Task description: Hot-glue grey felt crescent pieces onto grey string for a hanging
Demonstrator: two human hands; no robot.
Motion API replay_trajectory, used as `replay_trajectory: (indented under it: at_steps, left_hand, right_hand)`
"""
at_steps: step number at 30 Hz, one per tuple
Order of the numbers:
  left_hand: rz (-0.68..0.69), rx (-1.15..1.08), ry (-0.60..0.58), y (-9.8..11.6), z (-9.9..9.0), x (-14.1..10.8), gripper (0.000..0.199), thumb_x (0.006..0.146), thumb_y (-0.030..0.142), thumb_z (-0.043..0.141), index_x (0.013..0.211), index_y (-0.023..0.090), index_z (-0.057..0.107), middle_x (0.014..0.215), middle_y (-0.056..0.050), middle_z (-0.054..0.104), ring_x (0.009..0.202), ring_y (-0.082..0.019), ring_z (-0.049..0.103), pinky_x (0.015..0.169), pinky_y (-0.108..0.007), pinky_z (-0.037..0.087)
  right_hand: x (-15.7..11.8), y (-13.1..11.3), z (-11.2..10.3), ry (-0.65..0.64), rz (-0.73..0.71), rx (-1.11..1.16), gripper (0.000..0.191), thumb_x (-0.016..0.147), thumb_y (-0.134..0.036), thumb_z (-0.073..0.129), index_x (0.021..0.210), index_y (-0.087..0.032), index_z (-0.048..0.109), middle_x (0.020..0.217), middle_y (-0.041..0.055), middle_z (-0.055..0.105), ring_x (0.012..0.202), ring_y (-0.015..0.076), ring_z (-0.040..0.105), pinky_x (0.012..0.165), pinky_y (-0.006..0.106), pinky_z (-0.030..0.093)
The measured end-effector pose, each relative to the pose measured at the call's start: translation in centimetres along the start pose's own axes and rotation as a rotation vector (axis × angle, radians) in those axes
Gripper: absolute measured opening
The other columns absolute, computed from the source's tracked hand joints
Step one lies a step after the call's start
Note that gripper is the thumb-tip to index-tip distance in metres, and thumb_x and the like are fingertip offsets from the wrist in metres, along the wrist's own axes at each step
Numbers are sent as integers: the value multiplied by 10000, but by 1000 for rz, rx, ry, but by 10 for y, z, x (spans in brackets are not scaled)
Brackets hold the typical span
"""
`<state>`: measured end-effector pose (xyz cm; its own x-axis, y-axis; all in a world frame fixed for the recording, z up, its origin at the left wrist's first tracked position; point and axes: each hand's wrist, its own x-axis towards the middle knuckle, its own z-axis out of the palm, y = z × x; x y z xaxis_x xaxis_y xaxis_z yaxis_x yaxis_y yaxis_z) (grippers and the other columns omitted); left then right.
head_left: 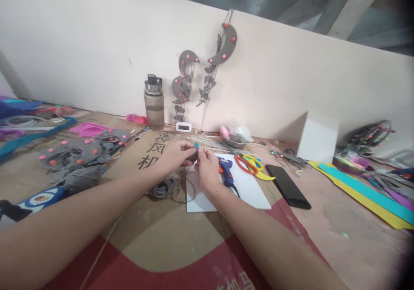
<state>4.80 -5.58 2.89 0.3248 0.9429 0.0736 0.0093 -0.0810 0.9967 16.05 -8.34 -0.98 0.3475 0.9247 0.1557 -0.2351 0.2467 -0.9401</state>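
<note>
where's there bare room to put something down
Two patches look free: the cardboard nearest you, this side of the cord coil and white board; and the tabletop between the phone and yellow strip. It's crowded around the grey shapes at left, glue gun and scissors.

Holding a small dark piece (193, 156) with a blue tip at the fingertips of left hand (183, 152) and right hand (208, 167), near coiled grey cord (162, 189) and a blue glue gun (227, 171).
</note>
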Motion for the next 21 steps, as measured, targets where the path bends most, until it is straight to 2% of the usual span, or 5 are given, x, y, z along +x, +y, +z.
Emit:
replay_trajectory:
  at_steps: [6, 16, 21]
  left_hand:
    - [3, -53, 5, -2, -1, 2, 317, 664, 368, 791, 845, 128, 692, 854, -46, 696, 703, -134, 669, 692, -283, 587]
    - [32, -73, 10, 0, -1, 1, 331, 653, 385, 803, 833, 123, 710, 828, -53, 703, 701, -140, 657, 683, -296, 579]
    - [14, -114, -61, 2, -6, 2, 325, 665, 395, 810, 835, 131, 727, 842, -59, 708, 682, -130, 646, 656, -277, 562]
  right_hand:
    - [-1, -5, 2, -14, 26, 117, 287, 754, -447, 673, 790, -211, 514, 506, -123, 322, 432, 52, 266, 428, 195, 216]
    - [-1, -9, 1, -1, 21, 96, 315, 715, -459, 704, 793, -195, 551, 507, -120, 341, 433, 47, 286, 427, 201, 206]
    - [-3, -13, 2, -20, 47, 127, 320, 705, -450, 712, 810, -190, 557, 506, -121, 342, 438, 46, 275, 432, 201, 205]
